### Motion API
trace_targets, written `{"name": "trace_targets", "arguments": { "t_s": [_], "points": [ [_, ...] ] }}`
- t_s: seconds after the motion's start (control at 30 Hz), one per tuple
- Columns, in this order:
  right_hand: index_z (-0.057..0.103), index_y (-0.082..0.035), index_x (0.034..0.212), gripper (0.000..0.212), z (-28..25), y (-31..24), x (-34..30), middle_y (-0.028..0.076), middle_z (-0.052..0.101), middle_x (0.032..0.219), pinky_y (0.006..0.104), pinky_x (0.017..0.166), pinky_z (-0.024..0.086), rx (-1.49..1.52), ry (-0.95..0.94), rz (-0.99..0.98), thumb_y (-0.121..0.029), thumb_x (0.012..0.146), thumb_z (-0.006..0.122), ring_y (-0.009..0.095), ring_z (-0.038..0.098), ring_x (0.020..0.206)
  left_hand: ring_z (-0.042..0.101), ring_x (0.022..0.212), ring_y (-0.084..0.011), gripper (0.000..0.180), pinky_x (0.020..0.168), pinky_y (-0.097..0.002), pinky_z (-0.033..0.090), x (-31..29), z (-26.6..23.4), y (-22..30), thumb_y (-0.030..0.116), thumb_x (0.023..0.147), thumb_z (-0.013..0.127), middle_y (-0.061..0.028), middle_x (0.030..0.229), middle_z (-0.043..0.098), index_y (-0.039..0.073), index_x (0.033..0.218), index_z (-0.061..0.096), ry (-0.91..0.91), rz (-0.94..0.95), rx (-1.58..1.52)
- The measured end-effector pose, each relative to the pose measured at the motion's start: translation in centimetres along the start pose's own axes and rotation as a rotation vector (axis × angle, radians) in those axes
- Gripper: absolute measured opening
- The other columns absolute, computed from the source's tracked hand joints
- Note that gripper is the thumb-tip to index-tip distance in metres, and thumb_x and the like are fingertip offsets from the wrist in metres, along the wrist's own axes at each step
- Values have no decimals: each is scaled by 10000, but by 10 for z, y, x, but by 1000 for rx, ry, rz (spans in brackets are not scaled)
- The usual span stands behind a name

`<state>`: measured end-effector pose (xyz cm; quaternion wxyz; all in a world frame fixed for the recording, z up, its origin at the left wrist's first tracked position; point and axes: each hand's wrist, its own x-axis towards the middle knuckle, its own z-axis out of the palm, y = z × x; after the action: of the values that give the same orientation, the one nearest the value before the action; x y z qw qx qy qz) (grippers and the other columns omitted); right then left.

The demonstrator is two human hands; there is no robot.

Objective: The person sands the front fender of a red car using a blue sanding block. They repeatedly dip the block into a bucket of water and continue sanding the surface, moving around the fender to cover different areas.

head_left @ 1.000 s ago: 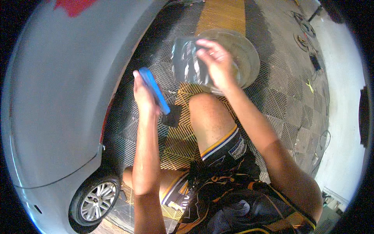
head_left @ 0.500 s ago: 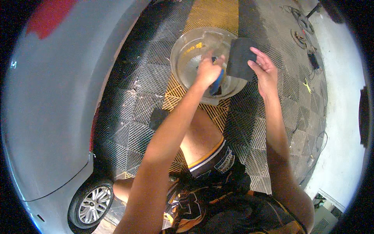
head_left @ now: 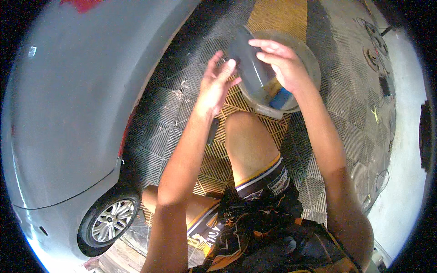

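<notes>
A dark, glossy sheet of sandpaper (head_left: 250,59) hangs curved over the left side of a round, translucent bucket (head_left: 314,68). My right hand (head_left: 284,63) grips its right side, fingers on the near face. At the sheet's left edge, my left hand (head_left: 217,84) has its fingers spread, the thumb tip against or just over that edge. A blue object (head_left: 281,98) with a tan part lies in the bucket, below my right hand; its kind is unclear. The sheet hides much of the bucket's inside.
A grey car body (head_left: 86,95) with red patches fills the left, its wheel (head_left: 111,220) at lower left. Beside my left forearm a small dark piece (head_left: 212,132) lies on the grid-tiled floor (head_left: 182,109). Cables and a yellow-green item (head_left: 374,113) lie along the white wall (head_left: 407,123).
My left hand has left the bucket and the blue object and come up to the sandpaper's left edge. My right hand has moved the sheet left, and it now curves. The view has shifted.
</notes>
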<state>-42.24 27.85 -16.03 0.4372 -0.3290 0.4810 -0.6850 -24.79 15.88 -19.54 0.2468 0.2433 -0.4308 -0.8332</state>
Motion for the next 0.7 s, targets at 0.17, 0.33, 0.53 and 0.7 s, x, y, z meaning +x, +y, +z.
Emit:
{"name": "trace_targets", "arguments": {
  "t_s": [0.17,0.33,0.53,0.7],
  "points": [
    [628,-16,1340,452,16,1,20,92,638,1282,276,1027,454,-132,-71,11,-24,897,717,151,588,1146,654,1071,-253,822,898,-405,576,-12,-1,25,-83,899,662,-184,1216,652,213,1553,262,130,299,-93],
    [639,-18,1327,461,47,22,19,75,701,1194,278,953,523,-260,-55,-6,-11,880,749,137,660,1032,639,1091,-208,366,983,-358,524,-29,-33,43,8,938,661,-125,1210,678,-22,1301,617,227,153,-67],
    [647,-34,1308,453,69,48,31,49,714,1071,266,857,544,-281,-184,14,6,871,759,106,659,935,636,1001,-181,341,884,-312,535,-63,-78,55,15,846,788,-101,1115,673,-39,1162,670,272,107,333],
    [698,-41,1165,287,82,70,43,13,700,946,227,742,509,-334,-297,38,-45,886,766,62,625,815,607,771,-112,153,697,-252,483,-82,-105,59,87,862,795,-49,976,657,-10,935,701,377,373,992]
  ]
}}
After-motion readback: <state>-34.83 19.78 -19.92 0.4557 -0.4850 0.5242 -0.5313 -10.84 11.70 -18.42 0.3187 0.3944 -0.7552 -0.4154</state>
